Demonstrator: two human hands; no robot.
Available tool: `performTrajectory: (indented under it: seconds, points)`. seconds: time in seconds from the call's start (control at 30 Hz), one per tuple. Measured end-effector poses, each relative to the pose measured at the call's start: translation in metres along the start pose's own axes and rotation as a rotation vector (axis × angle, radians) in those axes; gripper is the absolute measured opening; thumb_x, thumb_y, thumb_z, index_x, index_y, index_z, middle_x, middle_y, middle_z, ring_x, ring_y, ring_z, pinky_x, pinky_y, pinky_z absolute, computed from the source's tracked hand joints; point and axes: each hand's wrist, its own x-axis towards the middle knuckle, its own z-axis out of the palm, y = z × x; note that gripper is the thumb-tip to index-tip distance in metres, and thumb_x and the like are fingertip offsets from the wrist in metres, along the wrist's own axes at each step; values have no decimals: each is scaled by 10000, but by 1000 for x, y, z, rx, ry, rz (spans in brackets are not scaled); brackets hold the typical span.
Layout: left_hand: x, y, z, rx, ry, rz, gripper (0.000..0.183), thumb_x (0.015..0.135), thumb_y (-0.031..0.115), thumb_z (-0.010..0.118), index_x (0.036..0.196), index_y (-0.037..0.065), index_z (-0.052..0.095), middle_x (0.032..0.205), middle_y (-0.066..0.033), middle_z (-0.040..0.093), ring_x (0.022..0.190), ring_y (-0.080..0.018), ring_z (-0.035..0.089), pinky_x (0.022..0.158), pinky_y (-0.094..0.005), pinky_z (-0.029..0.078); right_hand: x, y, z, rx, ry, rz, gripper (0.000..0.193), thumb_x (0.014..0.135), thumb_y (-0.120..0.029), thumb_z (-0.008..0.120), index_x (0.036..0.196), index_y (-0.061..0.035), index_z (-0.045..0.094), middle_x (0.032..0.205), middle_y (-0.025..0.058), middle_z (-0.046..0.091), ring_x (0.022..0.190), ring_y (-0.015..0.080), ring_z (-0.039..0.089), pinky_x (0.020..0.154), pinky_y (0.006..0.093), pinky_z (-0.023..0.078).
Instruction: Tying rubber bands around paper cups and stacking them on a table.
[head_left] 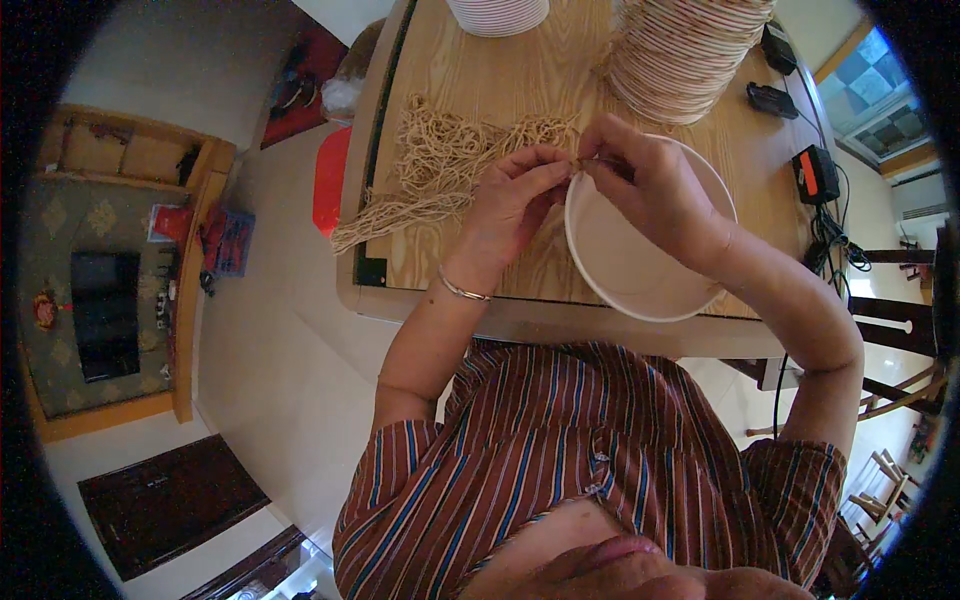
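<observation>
A white round tub (648, 262) stands tilted at the table's near edge, its open mouth towards me. At its left rim my two hands meet, fingertips almost touching. My left hand (512, 205) is closed in a pinch beside the rim, and my right hand (655, 180) reaches across the mouth, thumb and forefinger pinched together. Between the fingertips shows a short bit of tan cord (580, 163); most of it is hidden by the fingers. Left of the tub lies a loose heap of tan cords (440, 150), the strands running down to the table's left edge.
A tall stack of white tubs (690, 60) with tan strands between the rims stands at the back right. A smaller white stack (498, 14) stands at the back. Black adapters and cables (815, 175) lie along the right edge. A red stool-like thing (330, 180) is left of the table.
</observation>
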Motion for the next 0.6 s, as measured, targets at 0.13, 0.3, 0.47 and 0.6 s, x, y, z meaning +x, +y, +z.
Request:
performTrajectory:
  seconds: [0.13,0.3,0.47,0.6]
  points:
    - [1,-1,-1,-1,-6,20,132,862,60,672,987,17,665,885,-39,678,788,-128,628,718,-263,502,-4,-2,0,-226,-2,-112,143,877,-101,581,978,-24,514,896,191,608,813,432,595,670,464,505]
    - [-1,-2,1,124,57,72,132,871,59,665,992,8,672,869,-36,673,757,-113,614,705,-242,498,-6,-5,0,-307,-32,-149,165,884,-107,561,1011,-23,497,927,195,594,810,415,610,672,483,513]
    - [-4,0,6,277,52,155,104,877,57,654,963,7,682,838,-25,666,742,-94,597,698,-234,492,-8,3,1,-439,-87,-170,213,851,-100,569,1023,-2,489,919,202,580,775,401,629,623,460,535]
    - [-10,5,16,345,103,167,91,882,69,654,938,6,688,792,-7,656,696,-71,581,652,-217,479,-10,0,2,-703,-135,-299,299,785,-86,594,1036,17,469,904,187,567,701,361,648,525,429,537]
